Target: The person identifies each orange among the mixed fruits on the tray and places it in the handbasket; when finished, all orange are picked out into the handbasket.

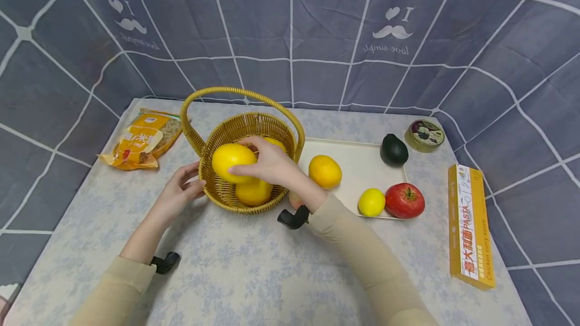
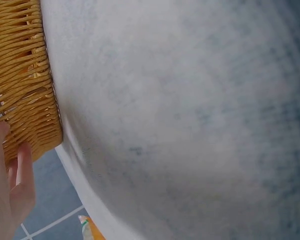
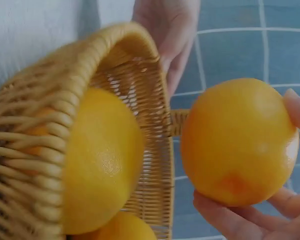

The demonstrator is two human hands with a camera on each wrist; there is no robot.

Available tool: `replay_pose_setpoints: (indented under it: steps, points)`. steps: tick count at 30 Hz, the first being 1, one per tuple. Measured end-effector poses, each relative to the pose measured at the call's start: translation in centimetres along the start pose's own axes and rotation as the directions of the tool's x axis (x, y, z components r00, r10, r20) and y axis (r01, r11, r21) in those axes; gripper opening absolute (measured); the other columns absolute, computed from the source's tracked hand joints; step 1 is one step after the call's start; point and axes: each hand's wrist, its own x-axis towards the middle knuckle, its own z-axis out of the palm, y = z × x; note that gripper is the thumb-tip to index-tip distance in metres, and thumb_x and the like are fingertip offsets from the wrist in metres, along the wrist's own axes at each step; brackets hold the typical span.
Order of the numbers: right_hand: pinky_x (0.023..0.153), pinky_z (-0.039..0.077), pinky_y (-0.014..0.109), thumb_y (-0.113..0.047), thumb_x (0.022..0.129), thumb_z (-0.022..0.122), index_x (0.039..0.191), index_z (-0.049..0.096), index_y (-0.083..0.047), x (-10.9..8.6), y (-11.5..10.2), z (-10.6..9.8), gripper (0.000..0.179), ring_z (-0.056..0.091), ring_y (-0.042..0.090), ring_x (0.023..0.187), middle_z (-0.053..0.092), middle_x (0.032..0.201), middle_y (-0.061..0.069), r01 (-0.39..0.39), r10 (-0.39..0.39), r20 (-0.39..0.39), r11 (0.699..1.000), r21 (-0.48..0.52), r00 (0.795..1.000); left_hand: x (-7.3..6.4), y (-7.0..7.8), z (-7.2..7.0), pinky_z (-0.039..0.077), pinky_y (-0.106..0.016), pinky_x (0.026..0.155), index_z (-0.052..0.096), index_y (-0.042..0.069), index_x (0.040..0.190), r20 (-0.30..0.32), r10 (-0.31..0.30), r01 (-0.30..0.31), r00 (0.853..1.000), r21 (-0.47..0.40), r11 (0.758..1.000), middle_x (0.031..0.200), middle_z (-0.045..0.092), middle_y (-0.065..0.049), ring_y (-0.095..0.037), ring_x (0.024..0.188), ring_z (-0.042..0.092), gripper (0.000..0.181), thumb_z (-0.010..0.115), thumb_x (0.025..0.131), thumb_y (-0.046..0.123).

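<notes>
On the head view I have the right hand (image 1: 268, 161) grasping a yellow fruit (image 1: 232, 162) between thumb and fingers, above the left part of the wicker basket (image 1: 254, 124). A second yellow fruit (image 1: 254, 191) lies inside the basket, and another shows partly behind the hand. The left hand (image 1: 178, 192) rests lightly against the basket's left side, clenching nothing. The handle (image 1: 242, 92) arches over the basket's far part, so I'd favour the near side for moving; bare tablecloth (image 1: 235, 265) lies in front of the basket, while the tray (image 1: 351, 160) sits close on its right. The left wrist view gives me fingertips touching the basket's woven outer wall, with open cloth beside it; I judge the wicker fairly stiff, yet light enough to slide if bumped. The right wrist view shows the held fruit apart from the basket's rim. Its skin is smooth and shiny; I'd expect it firm, somewhat weighty and ready to roll, so a wide hold around its middle suits it.
</notes>
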Motion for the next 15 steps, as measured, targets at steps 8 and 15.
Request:
replay_pose_setpoints:
  steps: [8,15]
  points:
    - [0.099,0.049,0.035,-0.041,0.083,0.078,0.145,0.046,-0.015,3.8,-1.2,0.7,0.074,0.057,0.021,0.121,0.057,0.140,0.005,0.000,0.002,0.012,0.979,-0.204,1.000,0.0,0.0,0.1,0.055,-0.027,0.096,0.011,0.007,0.158,-0.001,-0.004,0.004,1.000,0.003,1.000,0.160,0.021,-0.023,-0.042,0.141,0.036,0.067,0.049,0.104,0.016]
    - [0.098,0.050,0.033,-0.035,0.085,0.078,0.143,0.045,-0.011,5.7,-0.9,0.9,0.071,0.057,0.020,0.118,0.057,0.138,0.007,-0.039,0.052,0.050,0.973,-0.226,0.997,0.0,-0.1,0.0,0.055,-0.023,0.093,0.011,0.008,0.158,-0.002,0.005,-0.005,1.000,0.000,1.000,0.160,0.021,-0.023,-0.042,0.141,0.036,0.067,0.049,0.104,0.016]
